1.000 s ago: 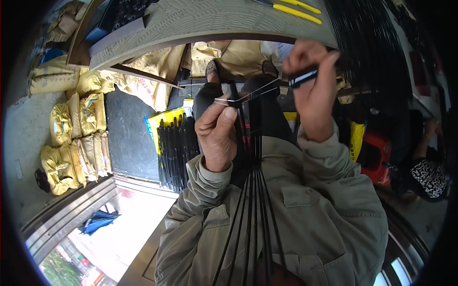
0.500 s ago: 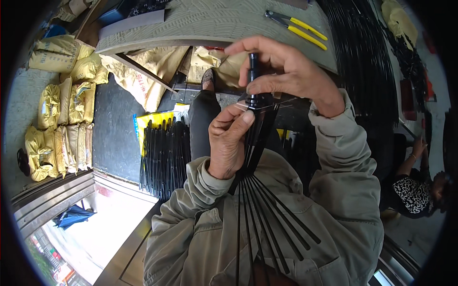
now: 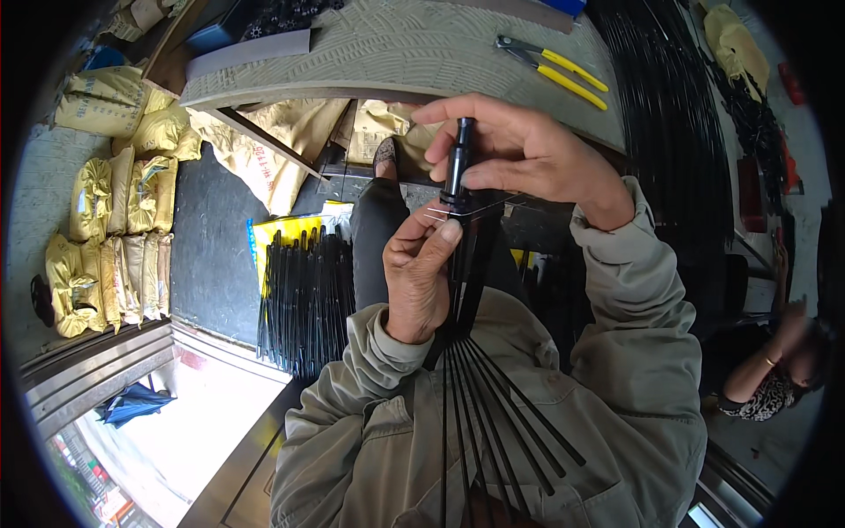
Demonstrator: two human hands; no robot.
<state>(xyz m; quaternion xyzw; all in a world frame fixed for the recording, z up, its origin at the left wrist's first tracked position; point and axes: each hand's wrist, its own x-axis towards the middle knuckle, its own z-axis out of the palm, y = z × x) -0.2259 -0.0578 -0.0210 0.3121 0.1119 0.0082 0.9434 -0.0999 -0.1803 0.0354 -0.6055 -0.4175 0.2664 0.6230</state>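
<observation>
Before my chest is a bundle of black umbrella ribs [image 3: 480, 387], their rods fanning down over my jacket. My left hand [image 3: 420, 268] is closed on the upper end of the bundle, thumb pressed just below the collar. Upright above it stands a black tube [image 3: 457, 167] with a ringed collar at its base. My right hand [image 3: 528, 154] curls loosely round this tube, the thumb against its right side and some fingers behind it; the forefinger stretches out past its top. Thin wire [image 3: 493, 208] sticks out on both sides of the collar.
Yellow-handled pliers [image 3: 563, 75] lie on the bench [image 3: 396, 62] ahead. Long black rods [image 3: 660, 97] are heaped at its right. More black ribs [image 3: 304, 299] stand left of my leg, near stacked yellow sacks [image 3: 110, 277]. Another person [image 3: 766, 378] sits at far right.
My right thumb has slid from across the tube's front to its right side. The tube's top leans a little left and sits lower. At far right the other person's arm has risen.
</observation>
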